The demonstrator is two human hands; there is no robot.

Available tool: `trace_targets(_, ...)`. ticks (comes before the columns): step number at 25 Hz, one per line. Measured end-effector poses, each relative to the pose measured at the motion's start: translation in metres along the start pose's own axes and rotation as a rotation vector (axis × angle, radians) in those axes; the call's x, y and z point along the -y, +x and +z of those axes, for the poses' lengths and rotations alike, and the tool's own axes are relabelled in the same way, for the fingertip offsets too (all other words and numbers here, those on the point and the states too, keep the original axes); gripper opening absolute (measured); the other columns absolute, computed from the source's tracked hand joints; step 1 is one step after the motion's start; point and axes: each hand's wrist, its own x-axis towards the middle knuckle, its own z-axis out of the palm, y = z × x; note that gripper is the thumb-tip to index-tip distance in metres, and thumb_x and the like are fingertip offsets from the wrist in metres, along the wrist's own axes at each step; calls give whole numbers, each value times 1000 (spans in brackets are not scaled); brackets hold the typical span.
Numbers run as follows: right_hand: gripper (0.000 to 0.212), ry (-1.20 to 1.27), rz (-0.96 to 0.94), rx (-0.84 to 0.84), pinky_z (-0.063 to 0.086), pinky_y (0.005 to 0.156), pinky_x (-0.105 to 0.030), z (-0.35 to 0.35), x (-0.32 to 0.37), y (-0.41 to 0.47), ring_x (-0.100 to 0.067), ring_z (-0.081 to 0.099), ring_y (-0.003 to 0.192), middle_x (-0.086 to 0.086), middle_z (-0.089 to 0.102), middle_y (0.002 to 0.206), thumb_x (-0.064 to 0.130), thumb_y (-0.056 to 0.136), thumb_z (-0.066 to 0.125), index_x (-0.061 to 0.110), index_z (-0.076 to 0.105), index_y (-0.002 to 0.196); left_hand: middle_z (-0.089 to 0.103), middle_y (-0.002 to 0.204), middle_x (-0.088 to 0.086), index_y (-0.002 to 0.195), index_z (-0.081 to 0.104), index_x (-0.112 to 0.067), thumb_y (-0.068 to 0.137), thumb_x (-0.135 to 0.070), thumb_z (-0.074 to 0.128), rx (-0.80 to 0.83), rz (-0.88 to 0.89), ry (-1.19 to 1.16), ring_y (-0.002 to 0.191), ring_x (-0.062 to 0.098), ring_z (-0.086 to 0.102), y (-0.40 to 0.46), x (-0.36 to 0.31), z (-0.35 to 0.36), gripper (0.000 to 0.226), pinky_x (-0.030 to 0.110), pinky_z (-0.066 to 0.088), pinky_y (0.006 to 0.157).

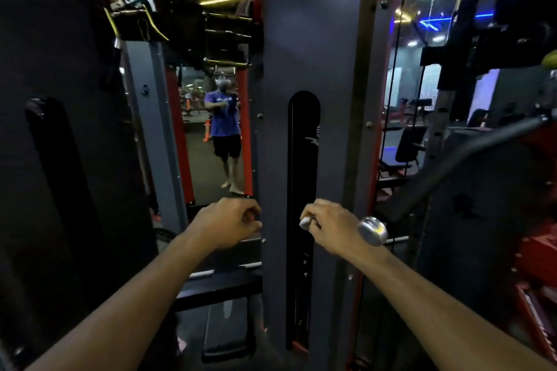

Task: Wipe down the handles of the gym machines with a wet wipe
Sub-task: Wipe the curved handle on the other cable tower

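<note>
Both hands reach forward at the same height in the head view, in front of a tall grey machine panel (310,54) with a long black slot (303,205) running down its middle. The left hand (229,221) hangs at the panel's left edge with its fingers curled into a loose fist; whether anything lies inside that fist cannot be told, as the fingers hide the palm. The right hand (330,224) sits just right of the slot, its fingers curled round a small white wet wipe (305,222), a folded corner of which pokes out on the thumb side, over the slot. A silver watch (372,230) shows on the right wrist. Which handle the wipe touches, if any, is not clear; the hand covers whatever lies behind it.

A dark curved bar (470,156) slants up from near the right wrist toward the right edge of the view. Red frame posts (376,144) stand along the panel's right side. Left of the panel a mirror (211,129) reflects a person in a blue shirt and dark shorts, barefoot, with both arms raised in front. A second dark panel (60,144) fills the left side of the view. Blue and yellow light strips glow in the background on the right.
</note>
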Motion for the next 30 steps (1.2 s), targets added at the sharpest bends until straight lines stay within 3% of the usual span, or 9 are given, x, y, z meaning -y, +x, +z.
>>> trace_targets(4, 14, 3, 11, -89, 51, 71, -34, 6, -32, 55, -11, 59, 87, 13, 54, 97, 21, 95, 56, 31, 65, 97, 68, 121, -13, 130, 60, -37, 96, -50, 63, 3, 110, -5, 112, 15, 64, 91, 5, 8, 37, 36, 55, 90)
trace_targets(7, 14, 30, 40, -146, 46, 71, -32, 1, -62, 100, -11, 57, 87, 11, 52, 97, 18, 96, 57, 28, 66, 98, 67, 129, -6, 133, 60, -35, 96, -48, 63, -39, 189, 51, 118, 22, 63, 162, -7, 1, 40, 41, 54, 94)
trace_targets(11, 14, 58, 83, -271, 52, 74, -41, -16, -107, 134, -14, 60, 88, 10, 54, 97, 15, 95, 62, 28, 67, 95, 68, 125, -12, 131, 59, -38, 95, -50, 62, -101, 306, 24, 113, 17, 65, 251, -33, -3, 37, 39, 55, 92)
trace_targets(18, 20, -108, 281, -572, 53, 82, -40, -55, -159, 148, -17, 61, 93, 6, 57, 101, 8, 89, 58, 22, 68, 99, 69, 124, -9, 129, 63, -36, 95, -48, 64, -168, 600, -15, 116, 19, 64, 377, -100, 8, 36, 34, 53, 91)
trace_targets(20, 26, -143, 317, -639, 54, 85, -36, -65, -171, 144, -14, 62, 94, 5, 56, 104, 3, 88, 57, 21, 69, 103, 67, 126, -9, 129, 61, -36, 94, -48, 62, -203, 706, -29, 118, 21, 63, 412, -123, 12, 37, 38, 54, 92)
trace_targets(25, 30, -266, 445, -934, 43, 85, -7, -92, -182, 144, 0, 57, 97, 5, 56, 102, -7, 89, 58, 14, 75, 104, 55, 133, -8, 135, 58, -33, 95, -43, 62, -281, 1015, -178, 119, 19, 60, 489, -180, 2, 42, 36, 52, 89)
trace_targets(30, 29, -398, 596, -1080, 45, 84, -7, -109, -183, 146, 7, 56, 99, 12, 53, 102, 1, 89, 69, 17, 74, 112, 44, 146, -1, 150, 46, -24, 96, -36, 63, -392, 1255, -302, 129, 22, 50, 535, -228, -15, 57, 41, 50, 100)
